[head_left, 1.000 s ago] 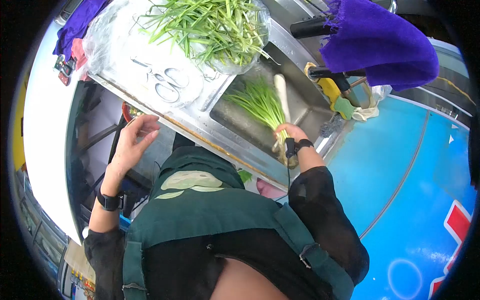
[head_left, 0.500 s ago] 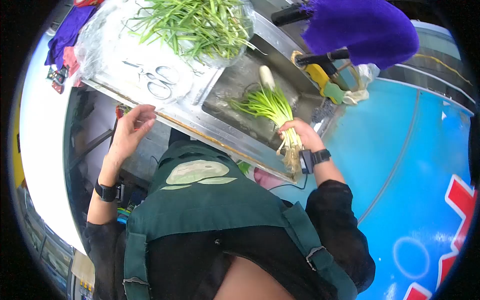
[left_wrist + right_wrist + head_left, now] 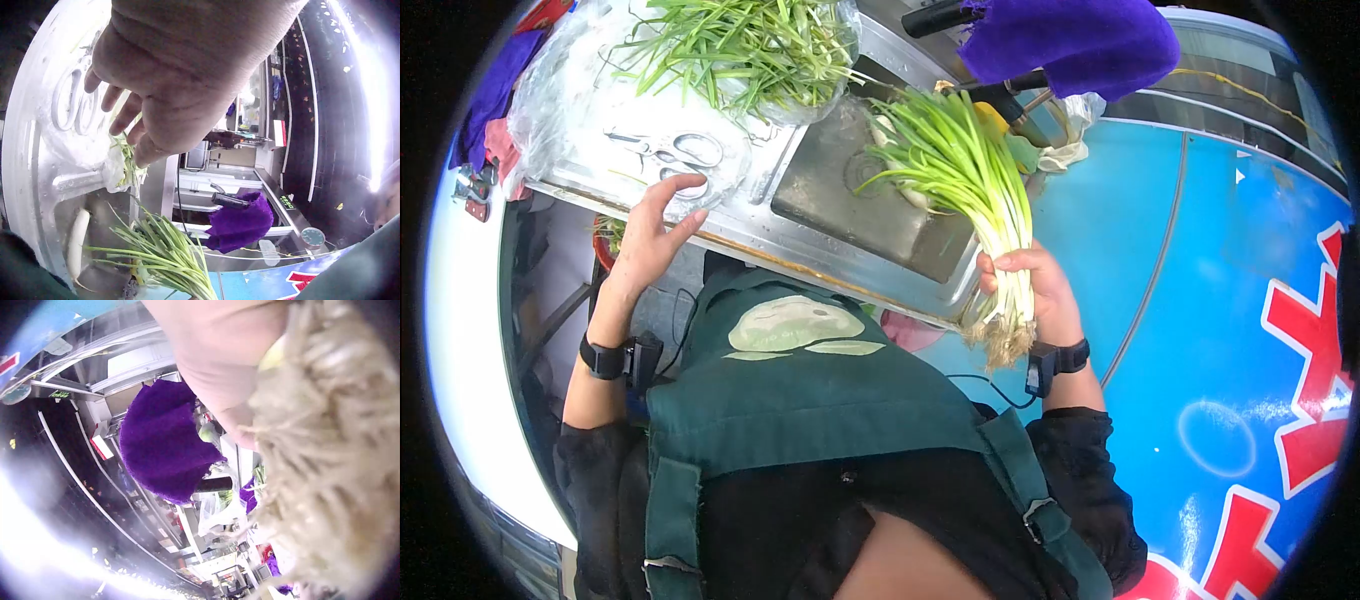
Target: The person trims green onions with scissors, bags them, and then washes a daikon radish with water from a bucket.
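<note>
My right hand [image 3: 1048,292] grips a bunch of green onions [image 3: 1000,205] by the white stems, with the hairy roots hanging below the fist. The leaves fan up and left above the sink [image 3: 840,190]. In the right wrist view the roots [image 3: 331,450] fill the near side. My left hand [image 3: 648,235] hangs at the counter's front edge with relaxed fingers and holds nothing. Just past its fingertips, scissors [image 3: 697,150] lie on the white counter. A white radish [image 3: 77,244] lies in the sink, partly hidden by the leaves in the head view.
A heap of cut greens [image 3: 740,55] in clear plastic sits at the back of the counter. A purple cloth [image 3: 1070,45] hangs over a black pipe behind the sink. Right of the sink spreads a blue surface [image 3: 1130,220]. A red container [image 3: 607,245] stands below the counter.
My right hand has lifted the green onions up out of the sink and toward the right. My left hand stays empty near the counter edge, its fingers spread a little more.
</note>
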Action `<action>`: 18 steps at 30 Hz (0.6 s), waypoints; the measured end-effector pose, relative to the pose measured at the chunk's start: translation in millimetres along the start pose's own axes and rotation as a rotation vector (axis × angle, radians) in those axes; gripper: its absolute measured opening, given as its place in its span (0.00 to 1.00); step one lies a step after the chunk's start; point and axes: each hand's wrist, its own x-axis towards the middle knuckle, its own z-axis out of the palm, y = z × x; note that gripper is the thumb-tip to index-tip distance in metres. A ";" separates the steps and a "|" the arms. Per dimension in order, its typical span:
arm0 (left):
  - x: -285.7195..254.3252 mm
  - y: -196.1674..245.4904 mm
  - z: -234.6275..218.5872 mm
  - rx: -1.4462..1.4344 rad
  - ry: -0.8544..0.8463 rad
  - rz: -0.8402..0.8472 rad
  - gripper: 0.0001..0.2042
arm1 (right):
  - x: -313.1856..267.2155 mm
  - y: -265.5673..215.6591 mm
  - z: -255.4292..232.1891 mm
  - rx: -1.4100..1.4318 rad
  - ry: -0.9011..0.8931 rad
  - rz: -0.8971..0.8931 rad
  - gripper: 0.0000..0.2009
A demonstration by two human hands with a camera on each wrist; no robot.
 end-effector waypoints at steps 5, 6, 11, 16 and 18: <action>18.5 4.2 8.3 -0.262 -0.201 0.023 0.18 | -1.7 1.1 10.8 0.086 0.037 -0.042 0.22; 23.1 10.9 13.0 -0.371 -0.271 0.036 0.18 | 0.6 2.0 10.8 0.088 0.036 -0.048 0.22; 53.7 64.7 50.6 -0.656 -0.688 0.095 0.23 | 13.2 11.5 18.9 0.100 -0.035 -0.059 0.20; 79.4 94.2 113.6 -0.990 -0.981 -0.074 0.29 | 18.3 20.2 48.3 -0.054 -0.027 -0.151 0.21; 83.2 103.8 133.4 -1.123 -1.039 -0.127 0.31 | 21.1 24.9 58.5 -0.258 0.038 -0.171 0.25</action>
